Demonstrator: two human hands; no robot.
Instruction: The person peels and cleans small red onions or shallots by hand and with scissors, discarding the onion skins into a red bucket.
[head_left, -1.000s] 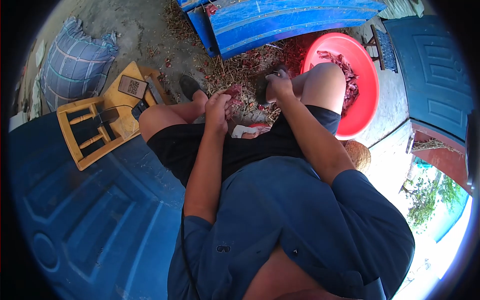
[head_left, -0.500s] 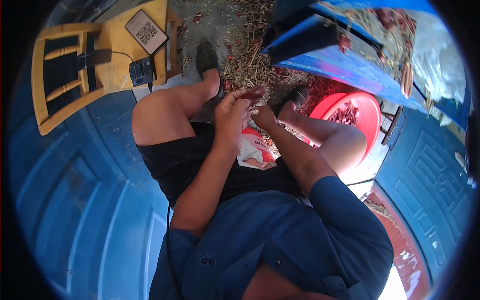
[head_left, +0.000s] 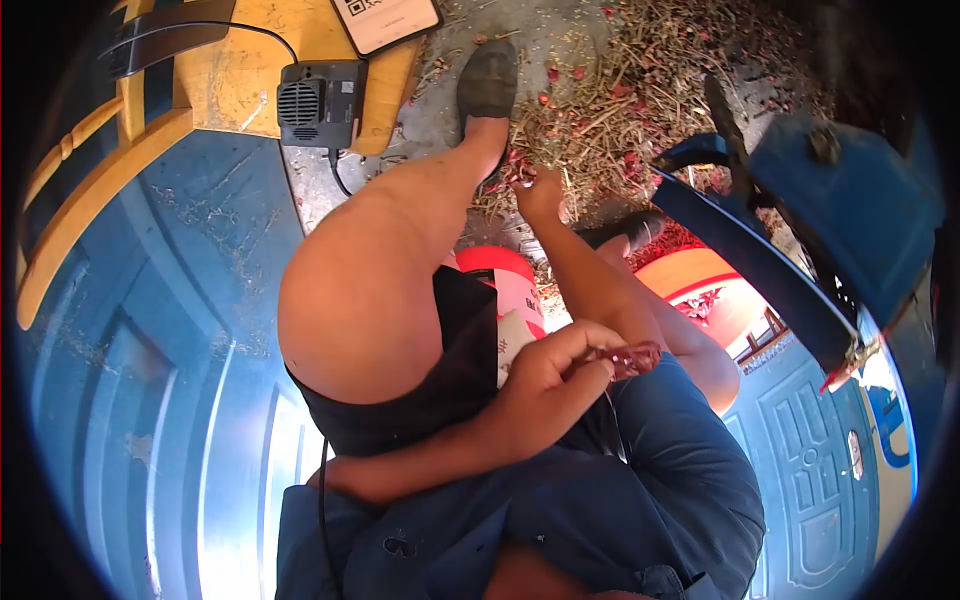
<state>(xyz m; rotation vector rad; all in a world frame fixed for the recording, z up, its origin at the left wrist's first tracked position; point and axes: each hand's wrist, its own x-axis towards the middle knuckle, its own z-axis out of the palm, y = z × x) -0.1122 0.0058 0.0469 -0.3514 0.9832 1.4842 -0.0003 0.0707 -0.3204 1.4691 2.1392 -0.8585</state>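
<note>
Just the head view to go on. Our left hand (head_left: 555, 378) is tucked in close to our body, just above the right sleeve, fingers clenched round a red chili (head_left: 632, 358). The chili lies roughly sideways across the picture, its free end poking out to the right past the fingertips. Our right hand (head_left: 540, 190) is stretched down to the floor (head_left: 440, 110) near our shoe (head_left: 487, 75), at the edge of the stem pile (head_left: 620, 90). We can't tell if it's gripping anything.

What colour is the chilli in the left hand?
Dark red: the chilli shows best in the head view.
</note>
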